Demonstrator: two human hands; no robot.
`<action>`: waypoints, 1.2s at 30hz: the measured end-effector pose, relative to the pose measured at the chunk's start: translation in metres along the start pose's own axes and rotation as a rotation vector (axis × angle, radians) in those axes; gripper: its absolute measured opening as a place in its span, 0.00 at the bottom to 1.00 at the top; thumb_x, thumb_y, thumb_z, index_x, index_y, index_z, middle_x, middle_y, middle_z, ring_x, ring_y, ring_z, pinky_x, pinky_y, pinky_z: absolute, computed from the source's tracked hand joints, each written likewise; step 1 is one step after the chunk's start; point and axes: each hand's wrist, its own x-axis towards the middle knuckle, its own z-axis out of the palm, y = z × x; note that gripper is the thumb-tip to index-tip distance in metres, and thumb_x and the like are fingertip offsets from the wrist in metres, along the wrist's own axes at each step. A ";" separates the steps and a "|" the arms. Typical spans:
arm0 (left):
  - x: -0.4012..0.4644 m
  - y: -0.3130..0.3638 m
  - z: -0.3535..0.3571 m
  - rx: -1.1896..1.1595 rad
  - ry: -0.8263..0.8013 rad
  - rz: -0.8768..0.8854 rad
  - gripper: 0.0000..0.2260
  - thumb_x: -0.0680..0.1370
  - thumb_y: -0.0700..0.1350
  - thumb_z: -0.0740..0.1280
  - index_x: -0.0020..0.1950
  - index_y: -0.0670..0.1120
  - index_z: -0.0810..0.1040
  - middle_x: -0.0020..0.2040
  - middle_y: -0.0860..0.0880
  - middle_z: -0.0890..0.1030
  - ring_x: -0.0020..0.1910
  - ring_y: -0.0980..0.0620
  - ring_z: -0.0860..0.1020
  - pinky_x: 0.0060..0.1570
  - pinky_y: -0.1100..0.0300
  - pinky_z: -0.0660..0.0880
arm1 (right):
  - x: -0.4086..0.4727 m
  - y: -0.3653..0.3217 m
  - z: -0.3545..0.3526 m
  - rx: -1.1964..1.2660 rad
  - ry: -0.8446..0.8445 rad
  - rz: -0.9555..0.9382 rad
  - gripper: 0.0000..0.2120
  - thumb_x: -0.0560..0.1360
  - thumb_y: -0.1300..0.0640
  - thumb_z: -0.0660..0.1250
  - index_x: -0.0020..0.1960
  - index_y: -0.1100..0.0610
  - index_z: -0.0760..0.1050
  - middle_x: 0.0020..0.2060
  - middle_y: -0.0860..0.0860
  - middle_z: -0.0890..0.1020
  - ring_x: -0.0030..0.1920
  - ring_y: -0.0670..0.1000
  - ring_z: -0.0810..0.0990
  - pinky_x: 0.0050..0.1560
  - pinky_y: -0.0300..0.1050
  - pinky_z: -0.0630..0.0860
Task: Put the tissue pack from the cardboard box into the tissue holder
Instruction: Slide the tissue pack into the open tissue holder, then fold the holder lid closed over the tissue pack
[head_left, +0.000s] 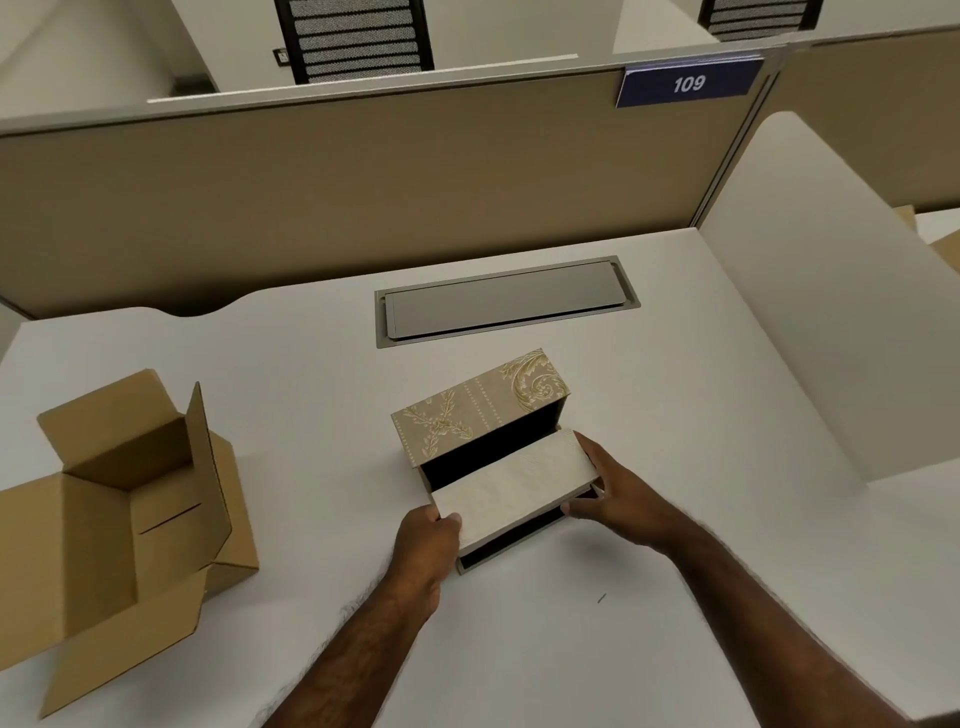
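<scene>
The tissue holder (478, 410), a beige box with a gold floral pattern and a dark inside, lies in the middle of the white desk with its open side facing me. The pale tissue pack (514, 488) is held level at the holder's opening, partly over its lower edge. My left hand (423, 551) grips the pack's left end. My right hand (618, 496) holds its right end. The brown cardboard box (135, 519) stands open at the left of the desk, with nothing visible inside it.
A grey cable hatch (506, 301) is set into the white desk (675, 571) behind the holder. A tan partition (337, 192) runs along the back, with a blue sign reading 109. A white side panel (821, 322) rises at the right.
</scene>
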 end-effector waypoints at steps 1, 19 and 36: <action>0.000 0.000 -0.001 0.025 0.009 0.014 0.03 0.82 0.38 0.65 0.49 0.43 0.78 0.42 0.49 0.80 0.41 0.51 0.78 0.50 0.53 0.80 | 0.000 -0.001 0.000 0.008 0.009 0.001 0.47 0.72 0.49 0.77 0.85 0.42 0.57 0.74 0.41 0.74 0.74 0.43 0.74 0.74 0.47 0.74; 0.008 -0.004 -0.021 -0.187 0.156 0.109 0.09 0.80 0.41 0.67 0.59 0.42 0.82 0.54 0.43 0.81 0.55 0.43 0.79 0.61 0.51 0.76 | 0.014 -0.025 -0.012 0.276 0.247 -0.023 0.32 0.83 0.55 0.72 0.84 0.52 0.64 0.79 0.48 0.74 0.78 0.46 0.73 0.79 0.52 0.69; -0.003 0.008 -0.036 -0.278 0.186 0.349 0.09 0.78 0.40 0.72 0.53 0.54 0.83 0.51 0.53 0.87 0.52 0.51 0.85 0.56 0.53 0.83 | 0.030 -0.075 -0.017 0.107 0.389 -0.139 0.18 0.85 0.56 0.68 0.75 0.55 0.78 0.67 0.51 0.85 0.66 0.51 0.83 0.70 0.53 0.80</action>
